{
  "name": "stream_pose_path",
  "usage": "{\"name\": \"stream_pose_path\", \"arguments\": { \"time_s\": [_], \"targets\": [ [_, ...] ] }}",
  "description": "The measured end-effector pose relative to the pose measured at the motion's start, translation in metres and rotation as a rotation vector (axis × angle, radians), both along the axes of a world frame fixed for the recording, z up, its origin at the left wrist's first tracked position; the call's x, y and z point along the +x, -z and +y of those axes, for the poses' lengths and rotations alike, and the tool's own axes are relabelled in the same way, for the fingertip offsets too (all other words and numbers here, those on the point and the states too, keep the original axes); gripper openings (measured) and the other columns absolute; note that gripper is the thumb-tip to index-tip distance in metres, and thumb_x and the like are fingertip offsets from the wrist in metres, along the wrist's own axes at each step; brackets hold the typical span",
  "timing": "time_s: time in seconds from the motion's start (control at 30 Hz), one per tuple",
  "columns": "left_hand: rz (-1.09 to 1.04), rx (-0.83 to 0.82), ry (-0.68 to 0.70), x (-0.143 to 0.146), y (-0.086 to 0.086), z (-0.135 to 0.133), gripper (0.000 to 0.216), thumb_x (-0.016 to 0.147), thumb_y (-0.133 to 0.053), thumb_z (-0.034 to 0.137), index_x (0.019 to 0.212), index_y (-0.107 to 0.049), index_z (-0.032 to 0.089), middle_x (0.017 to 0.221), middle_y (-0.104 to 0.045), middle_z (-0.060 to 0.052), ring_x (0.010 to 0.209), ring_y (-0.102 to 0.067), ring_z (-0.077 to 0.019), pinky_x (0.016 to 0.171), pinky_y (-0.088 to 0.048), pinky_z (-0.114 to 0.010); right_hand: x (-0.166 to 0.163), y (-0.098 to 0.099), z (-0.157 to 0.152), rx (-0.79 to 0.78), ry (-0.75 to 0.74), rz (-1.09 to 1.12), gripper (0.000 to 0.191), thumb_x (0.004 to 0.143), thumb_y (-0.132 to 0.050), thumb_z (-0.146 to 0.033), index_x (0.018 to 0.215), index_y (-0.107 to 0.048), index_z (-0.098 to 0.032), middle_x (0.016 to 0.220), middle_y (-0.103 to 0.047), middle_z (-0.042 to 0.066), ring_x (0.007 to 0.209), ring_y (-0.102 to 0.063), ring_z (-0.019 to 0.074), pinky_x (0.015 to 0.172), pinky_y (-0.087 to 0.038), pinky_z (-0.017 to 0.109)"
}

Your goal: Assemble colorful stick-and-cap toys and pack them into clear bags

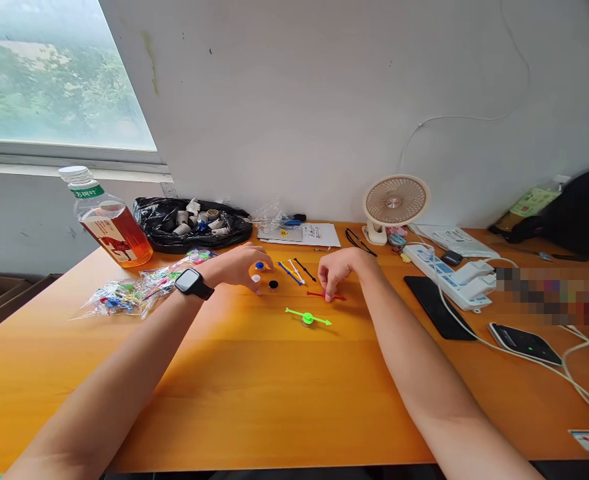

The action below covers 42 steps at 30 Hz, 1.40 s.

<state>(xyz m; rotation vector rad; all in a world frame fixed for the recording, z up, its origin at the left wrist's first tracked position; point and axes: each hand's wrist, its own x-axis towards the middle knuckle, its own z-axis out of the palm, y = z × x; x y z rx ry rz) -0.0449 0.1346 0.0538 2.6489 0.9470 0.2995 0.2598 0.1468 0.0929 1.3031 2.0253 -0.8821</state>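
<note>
Red arrow [340,298] on the tabletop [254,387], its middle pinched by the right hand [337,272]; the step seems to be gripping this piece, and shifting it calls for a steady pinch; green arrow [307,319] nearer, left hand [241,264], fingers parted, beside the white cap [255,279]

Drink bottle [119,237], characters 方树叶 stood in white on green neck band [87,192], print on white sheet [323,234] was too small to read
</note>
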Motion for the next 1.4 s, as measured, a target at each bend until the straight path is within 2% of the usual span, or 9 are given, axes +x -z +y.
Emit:
{"name": "stream_pose_path", "arguments": {
  "time_s": [0.1, 0.27, 0.47, 0.53, 0.63, 0.7, 0.97, 1.17, 1.4],
  "targets": [
    [0.032, -0.048, -0.094, -0.009, 0.003, 0.006, 0.057, 0.072, -0.091, 0.045, 0.122, -0.075, 0.022, 0.119, -0.074, -0.007, 0.108, -0.066, -0.0284, 0.092, -0.048, -0.034, -0.003, 0.006, 0.002, -0.041, 0.016, 0.017, 0.052, 0.044, -0.098, -0.052, 0.073, -0.07, -0.019, 0.077, -0.074, 0.0, 0.074, -0.056, 0.0163, 0.064, -0.035, 0.029],
    [-0.056, -0.073, -0.11, -0.009, 0.009, 0.006, 0.057, 0.078, -0.083, 0.05, 0.126, -0.073, 0.022, 0.12, -0.075, -0.007, 0.107, -0.068, -0.0273, 0.093, -0.051, -0.034, -0.007, 0.01, 0.003, -0.008, 0.008, 0.047, 0.049, 0.046, -0.095, -0.048, 0.072, -0.065, -0.02, 0.076, -0.072, 0.001, 0.076, -0.059, 0.0182, 0.064, -0.035, 0.029],
    [-0.076, -0.06, -0.117, 0.003, 0.016, -0.001, 0.097, 0.068, -0.086, 0.068, 0.148, -0.061, 0.02, 0.145, -0.065, -0.016, 0.125, -0.065, -0.0332, 0.103, -0.051, -0.038, -0.012, 0.004, -0.001, -0.045, 0.006, 0.161, 0.049, 0.047, -0.094, -0.049, 0.072, -0.065, -0.019, 0.081, -0.074, 0.002, 0.086, -0.065, 0.0211, 0.068, -0.038, 0.029],
    [-0.072, -0.045, -0.1, 0.007, 0.018, -0.002, 0.086, 0.073, -0.083, 0.068, 0.142, -0.066, 0.019, 0.138, -0.069, -0.015, 0.12, -0.067, -0.0318, 0.1, -0.052, -0.036, -0.012, 0.0, -0.003, -0.031, -0.003, 0.18, 0.05, 0.047, -0.094, -0.05, 0.072, -0.065, -0.018, 0.078, -0.073, 0.002, 0.084, -0.065, 0.0206, 0.068, -0.038, 0.029],
    [-0.086, -0.096, -0.084, 0.011, 0.021, -0.001, 0.064, 0.083, -0.077, 0.063, 0.13, -0.074, 0.019, 0.115, -0.077, -0.01, 0.099, -0.072, -0.0257, 0.085, -0.053, -0.032, -0.011, -0.006, -0.007, -0.036, 0.002, 0.23, 0.05, 0.051, -0.094, -0.051, 0.071, -0.061, -0.018, 0.072, -0.068, 0.0, 0.078, -0.062, 0.0183, 0.066, -0.039, 0.029],
    [-0.115, -0.14, -0.104, 0.01, 0.02, 0.0, 0.059, 0.085, -0.075, 0.059, 0.128, -0.074, 0.019, 0.107, -0.078, -0.009, 0.092, -0.072, -0.0238, 0.08, -0.053, -0.03, -0.01, -0.009, -0.01, -0.083, 0.019, 0.313, 0.049, 0.057, -0.092, -0.051, 0.071, -0.059, -0.018, 0.073, -0.068, 0.0, 0.073, -0.061, 0.0162, 0.065, -0.041, 0.028],
    [-0.131, -0.255, -0.112, -0.009, 0.017, 0.009, 0.074, 0.07, -0.087, 0.05, 0.137, -0.069, 0.023, 0.128, -0.075, -0.011, 0.1, -0.071, -0.0237, 0.081, -0.055, -0.03, -0.009, -0.018, -0.015, -0.101, 0.083, 0.659, 0.052, 0.068, -0.092, -0.054, 0.08, -0.056, -0.019, 0.08, -0.073, 0.001, 0.065, -0.063, 0.0122, 0.062, -0.045, 0.026],
    [-0.179, -0.234, -0.156, -0.009, 0.024, 0.012, 0.073, 0.071, -0.085, 0.06, 0.129, -0.073, 0.017, 0.112, -0.077, -0.011, 0.085, -0.069, -0.0212, 0.074, -0.055, -0.031, -0.008, -0.005, -0.006, 0.018, 0.219, 0.771, 0.068, 0.063, -0.098, -0.051, 0.106, -0.054, -0.021, 0.079, -0.071, -0.003, 0.061, -0.068, 0.0146, 0.059, -0.051, 0.027],
    [-0.203, -0.202, -0.188, -0.002, 0.03, 0.011, 0.076, 0.069, -0.087, 0.065, 0.126, -0.073, 0.017, 0.108, -0.074, -0.01, 0.079, -0.067, -0.0185, 0.07, -0.054, -0.029, -0.015, -0.003, -0.006, 0.086, 0.195, 0.763, 0.058, 0.064, -0.098, -0.051, 0.096, -0.063, -0.017, 0.082, -0.073, 0.002, 0.066, -0.069, 0.0152, 0.06, -0.054, 0.026]
  ]
}}
